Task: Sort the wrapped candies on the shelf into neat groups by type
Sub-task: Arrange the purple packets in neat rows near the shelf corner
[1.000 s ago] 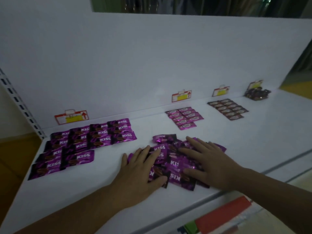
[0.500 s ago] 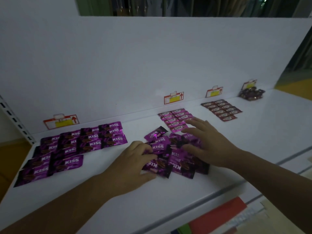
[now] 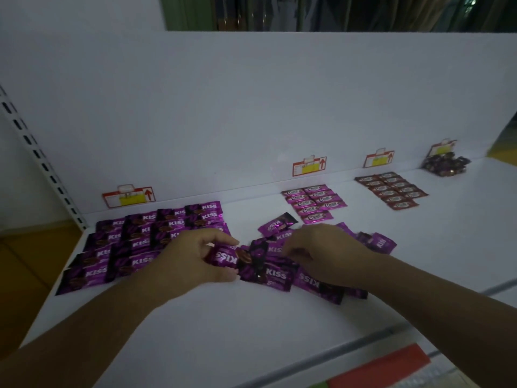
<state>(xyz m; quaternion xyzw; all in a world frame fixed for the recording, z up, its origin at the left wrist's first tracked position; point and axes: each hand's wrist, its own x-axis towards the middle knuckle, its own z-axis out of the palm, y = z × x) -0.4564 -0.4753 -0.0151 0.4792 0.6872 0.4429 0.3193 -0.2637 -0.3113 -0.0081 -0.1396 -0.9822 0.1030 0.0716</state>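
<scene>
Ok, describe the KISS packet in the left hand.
The purple KISS packet is a shiny foil-like wrapper with white lettering, reading upside down, and a brown picture at one end. The left hand pinches its left end between thumb and fingers. Its right end meets the loose pile of KISS candies on the white shelf.

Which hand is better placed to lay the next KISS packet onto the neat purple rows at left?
Left. The left hand pinches a KISS packet at the edge of the loose pile and sits right beside the neat KISS rows. The right hand is over the pile, farther from those rows.
</scene>
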